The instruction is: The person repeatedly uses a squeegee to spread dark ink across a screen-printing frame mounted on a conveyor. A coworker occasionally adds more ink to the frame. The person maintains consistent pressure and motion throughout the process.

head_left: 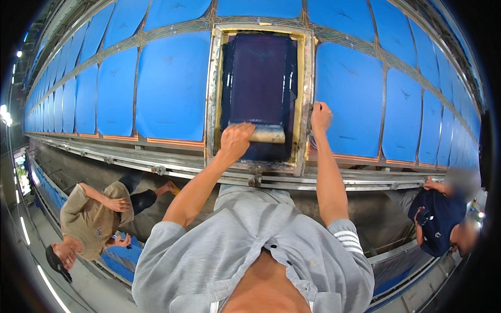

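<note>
In front of me lies a screen printing frame (214, 94), its mesh coated with dark purple-blue ink (259, 78). My left hand (237, 140) is wrapped round the left end of a squeegee (269, 134), whose wooden handle spans the near part of the mesh. The squeegee's blade edge touches the inky surface. Closed at the frame's right outer side is my right hand (321, 117), gripping its edge; the fingertips are partly hidden.
Blue panels (175, 88) lie in rows along the long table, on both sides of the frame. A metal rail (292, 182) runs along the near edge. A person in a tan shirt (96, 224) is behind me at left; another in dark clothing (443, 214) is at right.
</note>
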`<state>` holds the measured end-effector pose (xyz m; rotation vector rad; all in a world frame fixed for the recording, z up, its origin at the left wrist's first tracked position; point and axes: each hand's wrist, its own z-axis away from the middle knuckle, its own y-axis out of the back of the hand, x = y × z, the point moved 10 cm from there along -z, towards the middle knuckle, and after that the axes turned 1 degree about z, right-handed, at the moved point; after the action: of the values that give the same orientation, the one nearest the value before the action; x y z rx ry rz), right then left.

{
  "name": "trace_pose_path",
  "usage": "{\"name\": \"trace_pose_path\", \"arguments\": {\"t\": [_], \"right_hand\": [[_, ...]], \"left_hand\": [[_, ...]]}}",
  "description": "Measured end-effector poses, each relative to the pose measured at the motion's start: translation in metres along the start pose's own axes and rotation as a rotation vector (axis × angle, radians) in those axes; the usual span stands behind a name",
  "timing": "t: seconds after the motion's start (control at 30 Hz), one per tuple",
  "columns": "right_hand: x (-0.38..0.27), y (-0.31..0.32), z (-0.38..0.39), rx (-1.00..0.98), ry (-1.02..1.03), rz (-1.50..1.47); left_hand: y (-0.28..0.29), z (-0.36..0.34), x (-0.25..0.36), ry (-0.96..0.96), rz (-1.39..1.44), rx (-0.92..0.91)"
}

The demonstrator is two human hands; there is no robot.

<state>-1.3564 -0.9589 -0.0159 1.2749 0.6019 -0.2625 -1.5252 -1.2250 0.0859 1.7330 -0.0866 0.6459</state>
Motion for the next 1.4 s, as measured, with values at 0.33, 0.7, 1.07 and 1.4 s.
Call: {"name": "trace_pose_path", "arguments": {"t": [0.33, 0.7, 1.07, 1.4], "right_hand": [[-0.192, 0.033, -0.074, 0.238, 0.711, -0.115], [-0.291, -0.113, -0.171, -0.44, 0.857, 0.558], [-0.189, -0.062, 0.105, -0.509, 0.938, 0.422], [-0.14, -0.053, 0.183, -0.606, 0.878, 0.37]], "left_hand": [[-0.011, -0.261, -0.122, 0.069, -0.129, -0.118], [-0.016, -0.344, -0.15, 0.03, -0.205, -0.211], [-0.018, -0.071, -0.048, 0.107, 0.023, -0.224], [-0.037, 0.014, -0.021, 0.164, 0.018, -0.432]]}}
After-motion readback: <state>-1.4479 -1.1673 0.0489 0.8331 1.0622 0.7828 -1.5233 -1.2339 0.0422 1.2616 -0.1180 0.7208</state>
